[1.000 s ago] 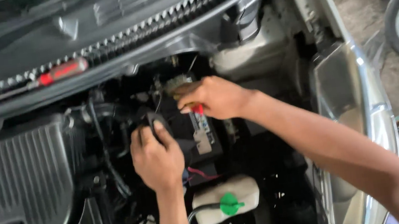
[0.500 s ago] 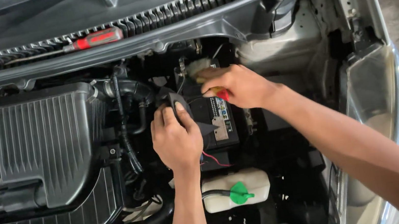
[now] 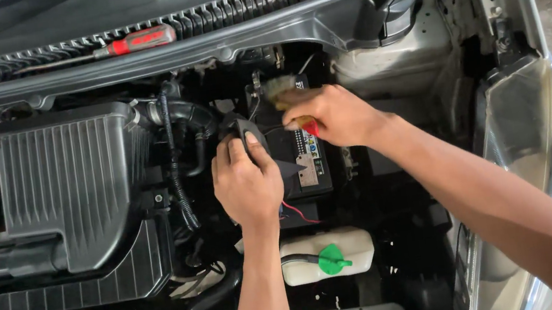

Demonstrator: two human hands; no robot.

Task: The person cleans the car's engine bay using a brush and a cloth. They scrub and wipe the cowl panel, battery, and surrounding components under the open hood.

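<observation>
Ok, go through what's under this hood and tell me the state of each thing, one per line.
Left hand: fingers closed on a black cover over the battery.
Right hand: gripping a red-handled tool at the battery's far end.
Battery: seated in its bay, top partly exposed.
Red screwdriver: lying loose on the cowl, untouched.
White reservoir: green cap on.
Air filter box: closed.

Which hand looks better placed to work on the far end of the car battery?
Probably the right hand: it holds a red-handled tool over the battery there. The left hand grips a black cover nearer.
</observation>
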